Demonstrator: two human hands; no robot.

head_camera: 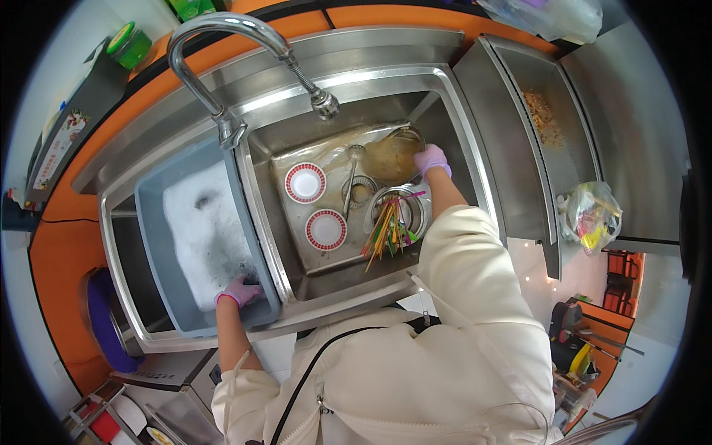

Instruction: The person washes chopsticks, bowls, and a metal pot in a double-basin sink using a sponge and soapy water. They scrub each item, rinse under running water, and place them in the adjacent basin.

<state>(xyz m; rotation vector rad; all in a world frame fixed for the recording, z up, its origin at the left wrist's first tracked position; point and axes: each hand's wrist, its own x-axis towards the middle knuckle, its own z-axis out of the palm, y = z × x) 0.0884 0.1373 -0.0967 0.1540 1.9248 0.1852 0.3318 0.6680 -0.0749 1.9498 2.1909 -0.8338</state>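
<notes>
My right hand [433,159], in a pink glove, grips the right side of a metal basin [410,132] in the right sink bowl. Brownish liquid [389,158] shows at the basin, partly over the ladle and drain strainer [361,191]. My left hand [240,291], also gloved, is at the near right corner of a grey-blue plastic tub [153,250]; its fingertips are hidden in white suds [206,217]. Two white saucers with red patterned rims, a far one [305,183] and a near one [326,230], lie on the sink floor. A long-handled ladle [351,183] rests beside them.
Wooden skewers [386,228] with coloured ends lean in a round metal bowl [420,214] below my right wrist. A chrome faucet [325,104] arches over the sink. Food scraps [542,119] lie in a steel trough at right, with a plastic bag [592,217] at its near end.
</notes>
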